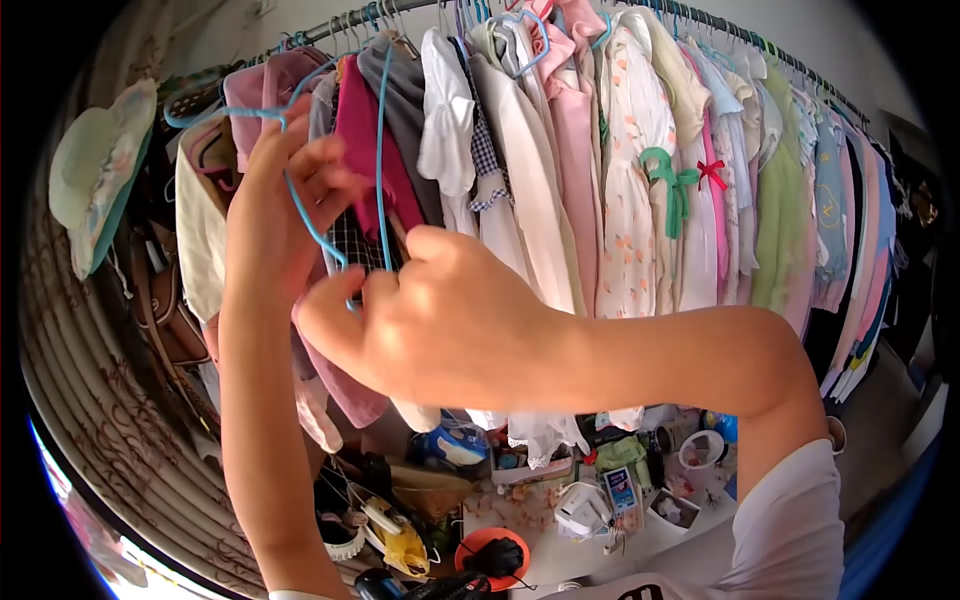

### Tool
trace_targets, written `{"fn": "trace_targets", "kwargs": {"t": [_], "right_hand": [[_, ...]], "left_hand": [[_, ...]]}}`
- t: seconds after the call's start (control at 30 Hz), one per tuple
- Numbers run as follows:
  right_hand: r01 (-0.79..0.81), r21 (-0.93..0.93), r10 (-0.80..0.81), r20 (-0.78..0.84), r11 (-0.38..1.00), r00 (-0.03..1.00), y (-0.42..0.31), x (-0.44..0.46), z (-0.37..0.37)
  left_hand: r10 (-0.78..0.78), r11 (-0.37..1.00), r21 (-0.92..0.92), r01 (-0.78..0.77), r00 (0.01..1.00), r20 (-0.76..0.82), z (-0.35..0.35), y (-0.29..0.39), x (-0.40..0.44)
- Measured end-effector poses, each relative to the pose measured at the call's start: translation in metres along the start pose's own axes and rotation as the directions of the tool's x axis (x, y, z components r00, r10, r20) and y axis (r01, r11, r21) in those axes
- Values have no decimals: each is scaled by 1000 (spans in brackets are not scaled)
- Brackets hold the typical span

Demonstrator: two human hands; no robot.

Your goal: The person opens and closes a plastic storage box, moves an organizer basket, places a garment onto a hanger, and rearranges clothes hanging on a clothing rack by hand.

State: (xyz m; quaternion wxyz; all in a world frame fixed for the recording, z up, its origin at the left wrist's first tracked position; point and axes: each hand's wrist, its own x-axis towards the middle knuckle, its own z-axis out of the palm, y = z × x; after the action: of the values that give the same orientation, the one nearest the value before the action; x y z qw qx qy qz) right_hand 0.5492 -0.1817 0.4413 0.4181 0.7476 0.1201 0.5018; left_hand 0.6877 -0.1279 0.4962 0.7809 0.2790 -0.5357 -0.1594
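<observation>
A thin blue clothes hanger [381, 150] is held up in front of the hanging clothes. My left hand [285, 195] is raised at its left side, with curled, slightly blurred fingers around the blue wire near the top. My right hand [440, 320] crosses in from the right, closed in a fist on the lower part of the hanger. Its fingertips and the wire inside the grip are partly hidden. No garment can be made out on this hanger. Behind my hands hang a magenta garment [362, 150] and a grey one [408, 130].
A metal rail [330, 30] runs across the top, packed with clothes, including a floral dress [630, 130] with a green bow. At the left hang a pale hat [95, 180] and a brown bag [170, 310] beside a curtain [110, 410]. Below are an orange bowl [465, 555] and a white charger [582, 508].
</observation>
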Motion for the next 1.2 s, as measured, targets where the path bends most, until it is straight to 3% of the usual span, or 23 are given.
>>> {"fn": "trace_targets", "kwargs": {"t": [0.03, 0.1, 0.17, 0.2, 0.23, 0.27, 0.3, 0.33, 0.4, 0.47, 0.5, 0.57, 0.63, 0.7, 0.73, 0.8, 0.87, 0.93, 1.0, 1.03, 1.1, 1.13, 1.2], "right_hand": [[-1, -2, 1, 1, 1000, 1000, 3, -4, -4], [-149, 425, 74, 188, 893, 979, 14, -5, -12], [-218, 363, 266, -87, 906, 960, 47, 9, 1], [-304, 350, 356, -92, 886, 930, 69, 16, 4], [-319, 253, 380, -248, 913, 891, 92, 25, 19], [-396, 170, 430, -284, 902, 857, 116, 32, 36], [-559, 151, 578, -163, 815, 799, 131, 41, 40], [-700, 131, 711, -185, 702, 679, 146, 49, 62], [-726, -27, 702, 282, 687, 654, 169, 52, 80], [-766, -24, 700, 427, 642, 573, 177, 63, 103], [-856, 48, 771, 412, 514, 486, 171, 68, 111], [-805, 119, 711, 408, 581, 573, 163, 76, 140], [-825, 184, 734, 383, 534, 560, 151, 84, 153], [-754, 298, 650, 385, 585, 656, 148, 84, 159], [-749, 299, 643, 387, 591, 661, 152, 86, 158], [-550, 308, 310, 573, 776, 758, 164, 88, 138], [-382, 220, 242, 478, 898, 844, 171, 90, 113], [-322, 9, 268, 532, 947, 803, 186, 94, 76], [-357, -385, 525, 643, 851, 558, 204, 87, 67], [-351, -383, 519, 654, 855, 550, 199, 79, 72], [-339, -585, 671, 573, 737, 471, 182, 60, 83], [-332, -587, 669, 576, 739, 470, 180, 53, 89], [-150, -514, 471, 581, 845, 663, 184, 46, 98]], "left_hand": [[-1, 1000, -1, 1, 1000, 2, -9, 1, -6], [121, 976, -196, -100, 988, 99, -36, 7, -16], [206, 965, -173, -195, 977, 46, -51, 24, -48], [254, 961, -101, -256, 967, -38, -50, 28, -62], [305, 951, -24, -309, 945, -115, -49, 32, -75], [339, 940, 0, -341, 936, -93, -52, 35, -85], [371, 928, 23, -371, 926, -72, -57, 38, -95], [395, 918, -2, -396, 918, -43, -65, 41, -104], [401, 914, -65, -401, 916, -9, -73, 49, -121], [385, 922, 12, -387, 920, 67, -88, 49, -143], [359, 929, 78, -362, 932, 48, -94, 48, -156], [318, 945, 153, -291, 925, -210, -95, 35, -176], [147, 974, 194, -114, 975, -164, -100, 20, -192], [-75, 960, 251, 123, 978, -194, -85, 5, -204], [-106, 952, 267, 153, 977, -183, -78, -7, -208], [-250, 931, 241, 274, 960, -124, -70, -23, -222], [-444, 865, 214, 454, 891, -94, -64, -35, -237], [-591, 802, 123, 585, 806, 24, -60, -48, -250], [-698, 713, 47, 700, 701, 147, -61, -68, -263], [-748, 654, 32, 756, 639, 180, -57, -76, -268], [-763, 614, -10, 789, 597, 249, -46, -84, -283], [-767, 609, 32, 793, 578, 278, -46, -91, -289], [-797, 541, -18, 841, 519, 309, -42, -98, -305]]}}
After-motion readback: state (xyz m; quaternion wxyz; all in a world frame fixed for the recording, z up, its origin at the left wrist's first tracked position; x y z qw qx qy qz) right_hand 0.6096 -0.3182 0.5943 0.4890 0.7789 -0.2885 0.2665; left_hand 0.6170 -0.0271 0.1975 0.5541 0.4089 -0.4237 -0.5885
